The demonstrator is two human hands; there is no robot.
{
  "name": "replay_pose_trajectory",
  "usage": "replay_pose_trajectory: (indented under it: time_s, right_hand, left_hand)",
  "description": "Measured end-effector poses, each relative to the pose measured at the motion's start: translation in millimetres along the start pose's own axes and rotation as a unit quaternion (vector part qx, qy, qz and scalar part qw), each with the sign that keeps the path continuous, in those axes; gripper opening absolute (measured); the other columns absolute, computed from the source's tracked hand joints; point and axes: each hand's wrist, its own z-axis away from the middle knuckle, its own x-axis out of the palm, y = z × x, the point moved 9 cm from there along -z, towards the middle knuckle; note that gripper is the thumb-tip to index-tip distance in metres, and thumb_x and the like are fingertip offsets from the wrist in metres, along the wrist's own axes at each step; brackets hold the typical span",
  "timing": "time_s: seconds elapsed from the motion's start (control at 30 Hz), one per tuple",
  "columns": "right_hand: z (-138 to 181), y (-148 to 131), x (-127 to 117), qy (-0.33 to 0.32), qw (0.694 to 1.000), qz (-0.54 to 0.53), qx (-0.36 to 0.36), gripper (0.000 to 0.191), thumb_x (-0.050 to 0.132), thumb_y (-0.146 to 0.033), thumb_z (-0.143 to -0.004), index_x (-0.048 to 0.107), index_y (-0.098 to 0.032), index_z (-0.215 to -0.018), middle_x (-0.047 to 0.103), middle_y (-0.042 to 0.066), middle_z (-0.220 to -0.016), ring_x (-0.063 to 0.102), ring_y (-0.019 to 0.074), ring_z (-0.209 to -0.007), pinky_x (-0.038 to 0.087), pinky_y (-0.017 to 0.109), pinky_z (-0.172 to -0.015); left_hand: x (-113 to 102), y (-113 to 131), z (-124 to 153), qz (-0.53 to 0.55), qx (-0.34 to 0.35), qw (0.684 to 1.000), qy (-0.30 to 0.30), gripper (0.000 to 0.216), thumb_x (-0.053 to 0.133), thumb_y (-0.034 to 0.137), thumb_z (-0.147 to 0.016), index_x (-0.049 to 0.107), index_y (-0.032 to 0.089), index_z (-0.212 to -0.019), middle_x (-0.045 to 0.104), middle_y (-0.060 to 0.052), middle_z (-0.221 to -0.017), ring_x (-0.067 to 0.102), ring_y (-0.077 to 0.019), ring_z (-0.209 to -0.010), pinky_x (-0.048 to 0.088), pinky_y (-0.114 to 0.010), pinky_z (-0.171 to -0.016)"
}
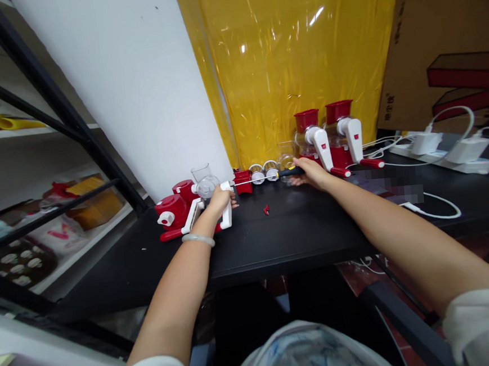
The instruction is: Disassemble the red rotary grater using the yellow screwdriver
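My left hand point(220, 199) is closed around a white crank point(226, 217) that has a red grip. In my right hand point(310, 174) is a screwdriver point(289, 171) with a black and yellow handle. Its long shaft points left and its tip reaches the top of the crank; whether it sits in a screw there is too small to tell. Behind my left hand stand a clear plastic housing point(204, 185) and red grater bases point(172, 210). A second white crank point(193, 215) lies beside them. A small red piece point(266, 209) rests on the black table point(291, 233) between my hands.
Two assembled red and white rotary graters point(320, 143) stand behind my right hand. Metal drums point(257, 174) and a red part point(243, 182) line the back edge. A power strip point(475, 159) with white cables is at right, shelving point(84, 139) at left.
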Motion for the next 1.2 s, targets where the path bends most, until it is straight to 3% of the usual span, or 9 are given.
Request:
replay_pose_trajectory:
  time_s: [0.1,0.2,0.3,0.4,0.5,0.7,0.9,1.2]
  right_hand:
    - [-2.4,0.4,-3.5,0.021,0.996,0.084,-0.018,0.035,0.066,-0.051,-0.089,0.053,-0.02,-0.076,0.054,-0.003,-0.049,0.048,0.0104,-0.038,0.035,0.021,-0.038]
    - [-0.3,-3.8,-2.4,0.02,0.999,-0.022,-0.034,0.023,0.076,-0.03,-0.081,0.056,-0.021,-0.087,0.06,-0.005,-0.058,0.057,0.0096,-0.048,0.045,0.019,-0.048]
    - [3.0,-6.1,5.0,-0.022,0.993,-0.112,-0.019,0.034,0.079,-0.019,-0.074,0.054,-0.024,-0.098,0.069,-0.004,-0.073,0.069,0.0136,-0.064,0.055,0.024,-0.06]
    - [2.6,0.4,2.8,-0.014,0.998,-0.06,0.022,0.026,0.075,-0.036,-0.084,0.055,-0.022,-0.093,0.069,0.0,-0.069,0.068,0.0158,-0.056,0.053,0.025,-0.052]
    - [-0.1,4.5,-5.0,0.027,0.999,0.013,0.031,0.032,0.065,-0.048,-0.092,0.054,-0.019,-0.082,0.06,0.0,-0.052,0.055,0.0119,-0.04,0.043,0.021,-0.04]
    - [-3.3,2.4,-7.8,0.051,0.997,-0.06,0.0,0.026,0.06,-0.032,-0.097,0.053,-0.018,-0.076,0.055,-0.001,-0.051,0.049,0.0076,-0.042,0.04,0.017,-0.041]
    - [-8.5,0.2,-14.8,0.035,0.999,-0.013,-0.026,0.031,0.06,-0.033,-0.094,0.049,-0.02,-0.068,0.044,-0.004,-0.04,0.036,0.007,-0.034,0.03,0.018,-0.036]
    - [-9.2,-7.5,-23.5,0.074,0.996,0.004,-0.053,0.03,0.065,-0.04,-0.087,0.051,-0.02,-0.07,0.044,-0.005,-0.04,0.038,0.0075,-0.034,0.03,0.019,-0.037]
  left_hand:
    - [-1.0,0.6,0.1,0.002,0.001,1.0,0.0,0.039,0.065,0.007,-0.067,0.051,0.019,-0.1,0.052,0.005,-0.066,0.053,-0.0109,-0.047,0.057,-0.031,-0.055]
    - [-0.5,0.6,0.1,0.003,0.001,1.0,-0.002,0.041,0.064,0.006,-0.066,0.05,0.02,-0.102,0.053,0.005,-0.067,0.052,-0.0109,-0.047,0.057,-0.032,-0.056]
    - [0.7,-0.2,0.1,-0.001,-0.001,1.0,-0.004,0.039,0.063,0.005,-0.065,0.05,0.02,-0.099,0.052,0.005,-0.066,0.052,-0.0112,-0.048,0.057,-0.032,-0.057]
    - [1.9,-1.2,0.4,-0.004,-0.002,1.0,-0.006,0.038,0.063,0.005,-0.064,0.051,0.019,-0.098,0.053,0.004,-0.065,0.053,-0.0121,-0.049,0.058,-0.033,-0.058]
    - [3.5,-1.4,1.0,-0.006,-0.002,1.0,-0.011,0.039,0.061,0.004,-0.064,0.051,0.019,-0.099,0.053,0.004,-0.064,0.053,-0.0125,-0.048,0.058,-0.033,-0.057]
    - [7.8,-0.5,1.3,-0.01,0.005,1.0,-0.028,0.04,0.062,0.006,-0.063,0.05,0.02,-0.099,0.054,0.003,-0.065,0.054,-0.014,-0.049,0.057,-0.033,-0.054]
    - [13.9,-1.6,0.8,-0.023,0.013,0.998,-0.055,0.041,0.064,0.009,-0.064,0.051,0.02,-0.101,0.054,0.003,-0.066,0.055,-0.0133,-0.048,0.057,-0.033,-0.053]
    - [22.2,3.0,9.3,-0.036,0.024,0.995,-0.087,0.045,0.065,0.01,-0.067,0.052,0.02,-0.109,0.055,0.001,-0.068,0.055,-0.0133,-0.049,0.058,-0.034,-0.054]
